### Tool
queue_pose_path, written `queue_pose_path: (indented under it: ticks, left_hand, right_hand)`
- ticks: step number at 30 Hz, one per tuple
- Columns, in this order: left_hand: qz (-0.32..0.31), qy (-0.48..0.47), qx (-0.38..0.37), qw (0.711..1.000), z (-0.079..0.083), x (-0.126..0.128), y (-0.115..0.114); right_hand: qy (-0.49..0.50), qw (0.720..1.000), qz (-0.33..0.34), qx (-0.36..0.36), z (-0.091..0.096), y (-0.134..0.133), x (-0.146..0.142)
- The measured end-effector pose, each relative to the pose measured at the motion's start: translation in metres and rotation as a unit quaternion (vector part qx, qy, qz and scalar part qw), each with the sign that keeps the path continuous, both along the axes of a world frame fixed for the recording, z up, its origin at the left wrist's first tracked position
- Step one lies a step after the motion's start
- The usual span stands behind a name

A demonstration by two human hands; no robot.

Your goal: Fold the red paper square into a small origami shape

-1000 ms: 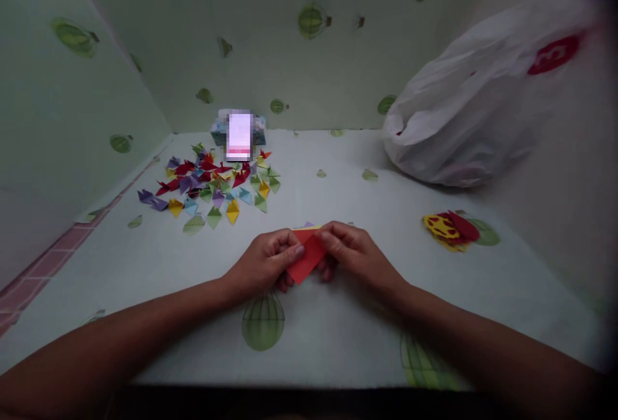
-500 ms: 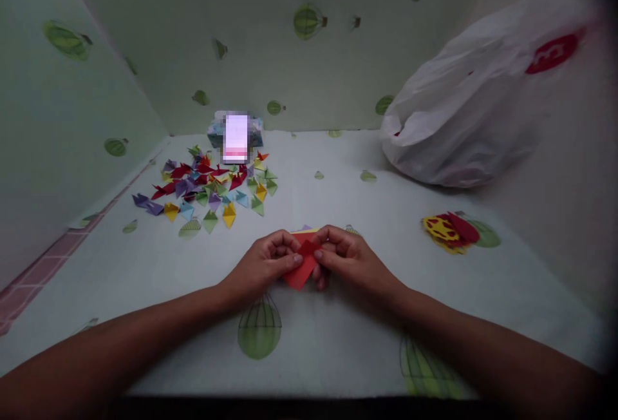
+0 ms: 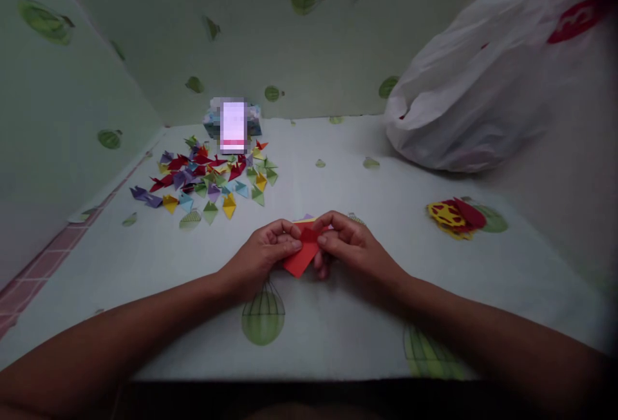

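Note:
A small red paper (image 3: pixel 300 257) is pinched between both my hands just above the pale green table cover (image 3: pixel 338 304). My left hand (image 3: pixel 263 254) grips its left side with thumb on top and fingers curled. My right hand (image 3: pixel 348 246) pinches the upper right part, where the paper is folded over. Behind the red paper, edges of yellow and purple sheets (image 3: pixel 306 219) peek out near my fingertips. A heap of several folded paper pieces (image 3: pixel 212 175) in red, purple, green, yellow and blue lies at the far left.
A large white plastic bag (image 3: pixel 487 78) sits at the back right. A red and yellow paper cut-out (image 3: pixel 454 215) lies on the right. A small box with a blurred bright screen (image 3: pixel 233 124) stands behind the heap. Walls close in behind and on the left.
My fingers have drawn closer together on the red paper and its upper part is now folded over. The camera has tipped slightly, so everything sits a little higher.

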State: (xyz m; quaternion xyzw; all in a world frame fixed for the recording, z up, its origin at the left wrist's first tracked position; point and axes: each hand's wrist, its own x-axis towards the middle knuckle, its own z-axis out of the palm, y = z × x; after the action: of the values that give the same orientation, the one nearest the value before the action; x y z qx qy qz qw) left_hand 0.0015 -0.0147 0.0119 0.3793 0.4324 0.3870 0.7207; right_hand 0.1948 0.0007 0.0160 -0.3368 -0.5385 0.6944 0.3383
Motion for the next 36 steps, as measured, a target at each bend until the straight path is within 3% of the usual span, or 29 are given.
queue_pose_path:
  ticks: [4,6,10,12,14,19,23,28,36]
  left_hand:
    - [0.027,-0.022,-0.024,0.999,0.0047,-0.0009,0.0023]
    - [0.030,-0.033,-0.041,0.998,0.0070,-0.0022,0.0033]
    - [-0.015,-0.058,-0.080,0.995,0.0071,-0.0038,0.0042]
    - [-0.047,-0.051,-0.086,0.994,0.0051,-0.0033,0.0036]
    - [-0.047,-0.028,-0.061,0.997,0.0028,-0.0027,0.0022]
    - [0.027,0.038,0.061,0.997,0.0022,-0.0058,-0.0001]
    - [0.016,0.091,0.126,0.988,0.0071,-0.0083,0.0003]
    - [0.027,0.162,0.145,0.976,0.0084,-0.0065,-0.0010]
    - [0.021,0.173,0.134,0.976,0.0070,-0.0079,-0.0010]
  right_hand:
    - [-0.020,0.998,-0.029,0.059,-0.0010,0.0001,0.0020]
    - [-0.053,0.989,-0.058,0.126,-0.0019,0.0007,0.0024]
    - [-0.118,0.924,-0.092,0.353,-0.0016,0.0019,0.0031]
    - [-0.124,0.905,-0.073,0.399,0.0008,0.0016,0.0034]
    - [-0.131,0.914,-0.049,0.381,0.0041,0.0009,0.0037]
    - [-0.168,0.946,-0.043,0.272,0.0067,0.0016,0.0043]
    - [-0.182,0.953,-0.055,0.237,0.0049,0.0043,0.0042]
    - [-0.181,0.958,-0.045,0.218,0.0062,0.0046,0.0035]
    - [-0.123,0.985,-0.021,0.118,0.0020,0.0069,0.0022]
